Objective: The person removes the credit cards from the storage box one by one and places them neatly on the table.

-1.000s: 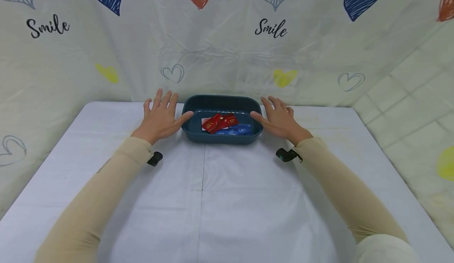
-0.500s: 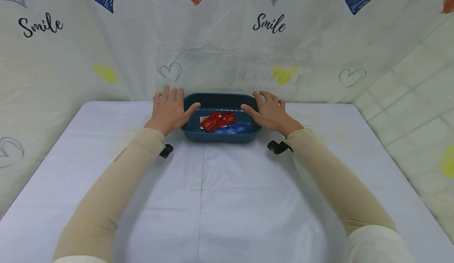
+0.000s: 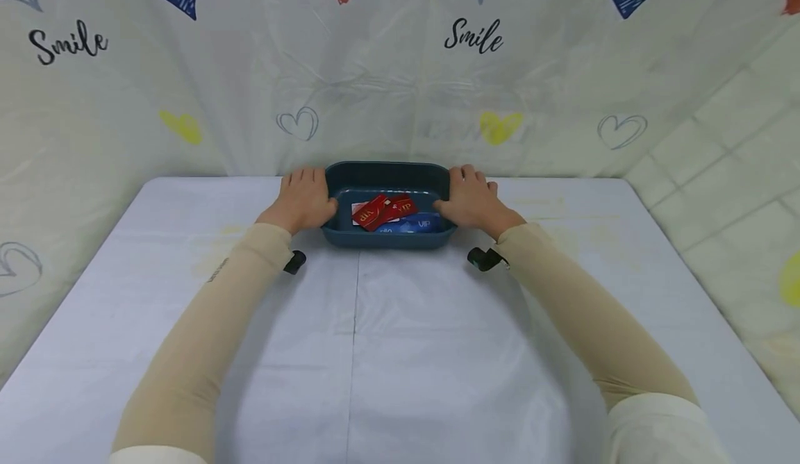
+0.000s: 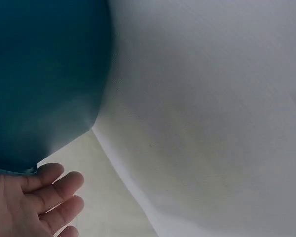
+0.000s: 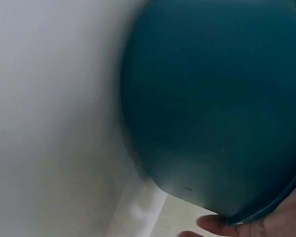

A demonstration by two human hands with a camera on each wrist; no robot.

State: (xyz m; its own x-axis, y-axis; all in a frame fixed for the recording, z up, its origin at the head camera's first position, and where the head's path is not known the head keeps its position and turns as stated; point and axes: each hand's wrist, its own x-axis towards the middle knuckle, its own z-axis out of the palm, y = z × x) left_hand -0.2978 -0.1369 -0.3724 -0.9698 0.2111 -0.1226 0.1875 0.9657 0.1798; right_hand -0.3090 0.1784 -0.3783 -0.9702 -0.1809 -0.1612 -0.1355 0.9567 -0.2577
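A dark teal plastic storage box (image 3: 387,240) stands near the far edge of the table. My left hand (image 3: 303,199) grips its left rim, thumb over the inside and fingers outside. On the opposite rim, my right hand (image 3: 473,201) holds on in the same way. Inside the box lie two overlapping red VIP cards (image 3: 373,214), a blue VIP card (image 3: 420,224) and part of a white card beneath. In the left wrist view, curled fingers (image 4: 61,197) sit under the box's lip. The right wrist view shows the box's outer wall (image 5: 212,108) and fingertips at its rim.
A white cloth (image 3: 406,353) with fold creases covers the table. Behind the far edge hangs a pale curtain (image 3: 387,68) printed with hearts and "Smile". Small black devices (image 3: 484,259) are strapped at both wrists.
Both hands have moved inward to the box, the left to the right and the right to the left. Their spread fingers have come down and closed over its end rims.
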